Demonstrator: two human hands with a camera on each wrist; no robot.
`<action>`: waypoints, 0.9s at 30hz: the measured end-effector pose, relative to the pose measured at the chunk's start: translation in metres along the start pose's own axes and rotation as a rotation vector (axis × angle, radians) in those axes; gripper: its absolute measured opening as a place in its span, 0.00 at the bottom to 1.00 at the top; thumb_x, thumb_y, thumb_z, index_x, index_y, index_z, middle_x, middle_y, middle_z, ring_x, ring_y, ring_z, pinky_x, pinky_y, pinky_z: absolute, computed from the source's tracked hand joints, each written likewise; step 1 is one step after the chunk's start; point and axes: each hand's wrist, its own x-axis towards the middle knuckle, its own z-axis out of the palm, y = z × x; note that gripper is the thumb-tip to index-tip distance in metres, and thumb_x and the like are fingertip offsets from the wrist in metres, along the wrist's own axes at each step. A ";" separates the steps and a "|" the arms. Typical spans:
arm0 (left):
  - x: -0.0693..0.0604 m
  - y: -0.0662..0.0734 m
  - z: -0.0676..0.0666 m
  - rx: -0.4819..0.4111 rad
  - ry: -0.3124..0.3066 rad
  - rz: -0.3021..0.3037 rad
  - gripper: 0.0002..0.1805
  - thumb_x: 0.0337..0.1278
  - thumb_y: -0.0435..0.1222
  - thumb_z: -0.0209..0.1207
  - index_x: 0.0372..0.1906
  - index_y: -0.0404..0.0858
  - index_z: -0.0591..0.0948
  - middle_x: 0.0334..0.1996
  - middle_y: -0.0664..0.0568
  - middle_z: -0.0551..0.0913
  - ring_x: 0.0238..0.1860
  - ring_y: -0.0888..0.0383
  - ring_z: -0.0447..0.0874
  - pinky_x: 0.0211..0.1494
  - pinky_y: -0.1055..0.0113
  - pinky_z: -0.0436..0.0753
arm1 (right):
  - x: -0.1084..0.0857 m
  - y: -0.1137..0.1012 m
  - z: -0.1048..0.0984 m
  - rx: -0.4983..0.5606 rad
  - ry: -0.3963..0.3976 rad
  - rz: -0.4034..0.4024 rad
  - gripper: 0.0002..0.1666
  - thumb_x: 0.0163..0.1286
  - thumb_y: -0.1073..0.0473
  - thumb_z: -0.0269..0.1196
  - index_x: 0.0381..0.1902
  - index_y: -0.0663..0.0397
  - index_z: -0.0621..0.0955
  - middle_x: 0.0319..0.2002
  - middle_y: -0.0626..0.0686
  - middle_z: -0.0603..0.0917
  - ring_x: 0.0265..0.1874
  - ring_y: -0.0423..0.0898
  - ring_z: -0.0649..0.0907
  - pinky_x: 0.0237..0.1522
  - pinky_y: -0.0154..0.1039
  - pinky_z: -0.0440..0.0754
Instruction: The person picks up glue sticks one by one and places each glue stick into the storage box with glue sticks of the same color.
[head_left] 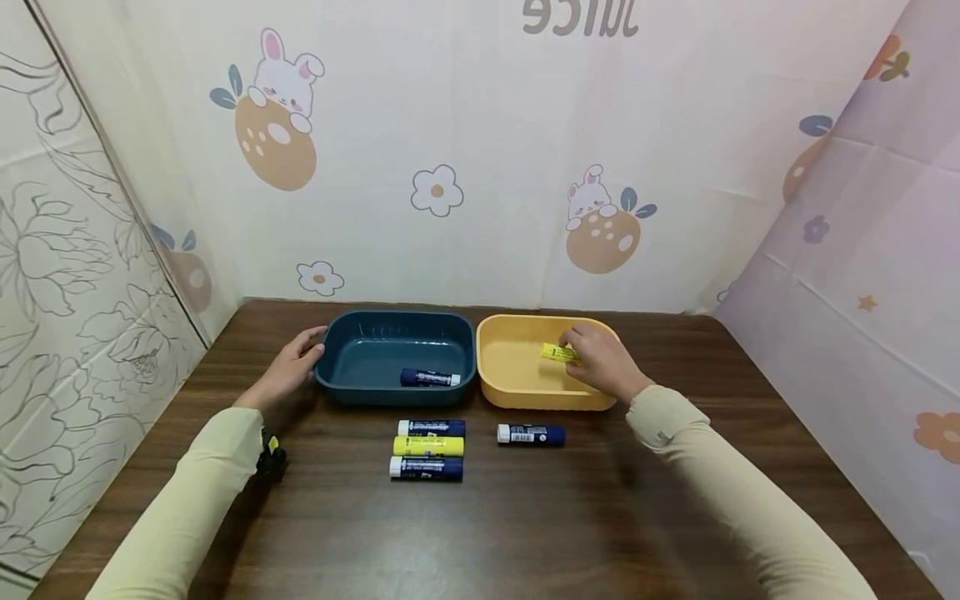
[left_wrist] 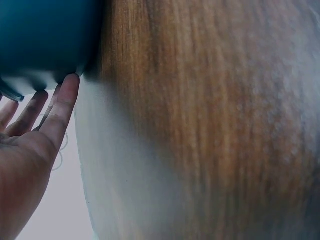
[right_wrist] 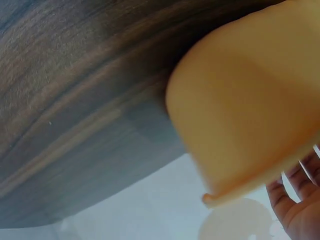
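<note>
Over the yellow bin (head_left: 517, 403), my right hand (head_left: 600, 358) pinches a yellow glue stick (head_left: 558, 352). In the right wrist view, the bin's outer wall (right_wrist: 240, 100) hides that stick, and part of the hand (right_wrist: 305, 215) shows beyond the rim. With fingers extended, my left hand (head_left: 292, 367) touches the left end of the dark blue bin (head_left: 390, 397). The left wrist view shows its fingertips against the bin's side (left_wrist: 45, 40). One navy glue stick (head_left: 429, 378) lies inside the blue bin.
In front of the blue bin, a yellow glue stick (head_left: 428, 447) lies between two navy glue sticks (head_left: 431, 428). Another navy glue stick (head_left: 531, 434) lies before the yellow bin. Both bins touch on the wooden table (head_left: 480, 533), near the patterned curtain (head_left: 495, 250).
</note>
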 end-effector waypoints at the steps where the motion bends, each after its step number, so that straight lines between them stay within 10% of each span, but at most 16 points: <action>1: 0.000 0.000 0.000 -0.002 0.000 0.000 0.29 0.77 0.42 0.37 0.74 0.33 0.49 0.66 0.28 0.57 0.61 0.35 0.63 0.55 0.45 0.74 | 0.000 0.002 0.002 0.003 -0.008 0.009 0.16 0.45 0.68 0.70 0.35 0.64 0.80 0.31 0.56 0.78 0.28 0.50 0.75 0.33 0.46 0.75; 15: 0.000 -0.007 0.002 0.000 -0.004 -0.002 0.29 0.77 0.43 0.36 0.74 0.34 0.49 0.66 0.28 0.58 0.62 0.35 0.63 0.55 0.45 0.74 | 0.001 0.014 0.028 0.040 -0.165 0.172 0.17 0.47 0.69 0.72 0.35 0.62 0.79 0.32 0.55 0.78 0.31 0.51 0.76 0.34 0.47 0.75; 27: 0.001 -0.003 0.000 0.021 0.009 -0.007 0.29 0.77 0.42 0.36 0.74 0.35 0.49 0.66 0.28 0.57 0.61 0.35 0.64 0.55 0.45 0.74 | 0.005 0.018 0.035 0.017 -0.164 0.158 0.16 0.48 0.69 0.70 0.36 0.61 0.79 0.31 0.54 0.77 0.30 0.51 0.76 0.30 0.48 0.75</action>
